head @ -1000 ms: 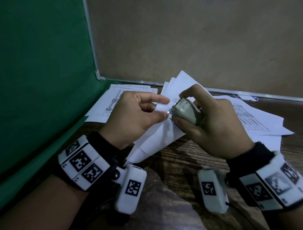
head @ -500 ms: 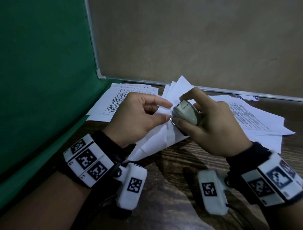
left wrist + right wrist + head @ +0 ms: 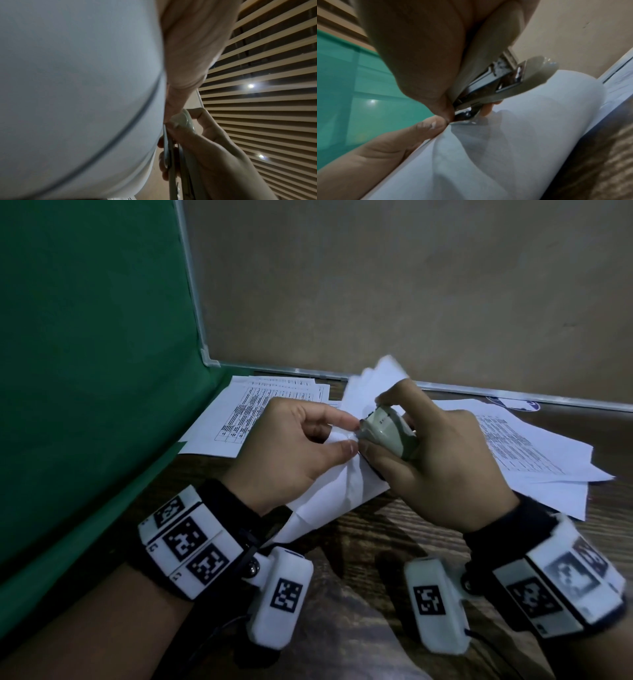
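Observation:
My right hand [image 3: 373, 422] grips a small grey-green stapler [image 3: 387, 431], thumb below and index finger on top. Its metal nose [image 3: 467, 119] sits on the corner of a bundle of white sheets [image 3: 329, 487] lifted off the table. My left hand [image 3: 349, 436] pinches that same corner between thumb and index finger, right beside the stapler's nose. In the left wrist view the white sheets [image 3: 77, 94] fill most of the picture, with the stapler [image 3: 183, 120] at their edge. In the right wrist view the sheets [image 3: 505, 155] curve away below the stapler.
Printed pages [image 3: 260, 412] lie at the back left and more printed pages [image 3: 520, 450] spread at the right on the dark wooden table [image 3: 370, 546]. A green panel [image 3: 85, 371] stands at the left, a brown board [image 3: 411, 285] behind.
Both hands and the held sheets have stayed nearly in place, drifting slightly. The right index finger has lifted a little over the stapler's top.

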A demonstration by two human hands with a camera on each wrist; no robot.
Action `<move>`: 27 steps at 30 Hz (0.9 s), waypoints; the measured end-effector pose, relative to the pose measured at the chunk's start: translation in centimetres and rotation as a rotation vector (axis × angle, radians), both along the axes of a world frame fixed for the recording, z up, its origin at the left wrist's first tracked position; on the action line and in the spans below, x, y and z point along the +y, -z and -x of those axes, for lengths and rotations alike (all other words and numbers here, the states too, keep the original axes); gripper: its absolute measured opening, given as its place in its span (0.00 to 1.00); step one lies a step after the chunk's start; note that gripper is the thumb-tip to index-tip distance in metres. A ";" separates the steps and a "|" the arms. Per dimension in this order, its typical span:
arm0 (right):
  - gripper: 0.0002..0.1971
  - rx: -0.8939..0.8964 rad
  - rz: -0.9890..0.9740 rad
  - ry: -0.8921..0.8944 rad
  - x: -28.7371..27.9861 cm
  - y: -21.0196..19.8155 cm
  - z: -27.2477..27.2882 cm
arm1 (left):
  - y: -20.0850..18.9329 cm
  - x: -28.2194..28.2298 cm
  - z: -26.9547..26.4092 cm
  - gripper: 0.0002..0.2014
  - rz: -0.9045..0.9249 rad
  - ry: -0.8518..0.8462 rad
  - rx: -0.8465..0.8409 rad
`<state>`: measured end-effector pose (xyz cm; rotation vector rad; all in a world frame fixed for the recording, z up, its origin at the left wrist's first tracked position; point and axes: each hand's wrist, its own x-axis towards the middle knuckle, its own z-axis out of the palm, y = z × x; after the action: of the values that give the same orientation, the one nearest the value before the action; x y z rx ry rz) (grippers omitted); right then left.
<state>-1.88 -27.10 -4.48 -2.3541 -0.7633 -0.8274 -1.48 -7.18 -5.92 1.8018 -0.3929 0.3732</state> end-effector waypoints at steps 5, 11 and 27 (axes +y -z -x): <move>0.17 0.044 -0.005 -0.045 -0.2 -0.4 -0.2 | -0.2 0.1 0.1 0.12 0.019 0.028 0.035; 0.17 0.022 -0.027 -0.079 -0.8 -0.3 -0.5 | -0.7 0.0 0.2 0.10 0.100 0.034 0.191; 0.17 -0.191 -0.161 -0.213 -0.1 -0.9 0.7 | -1.4 0.9 -0.1 0.09 0.416 -0.010 0.496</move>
<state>-2.60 -27.23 -3.55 -2.0322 -0.9686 -0.9903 -1.38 -6.30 -4.49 1.4233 0.0442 0.0022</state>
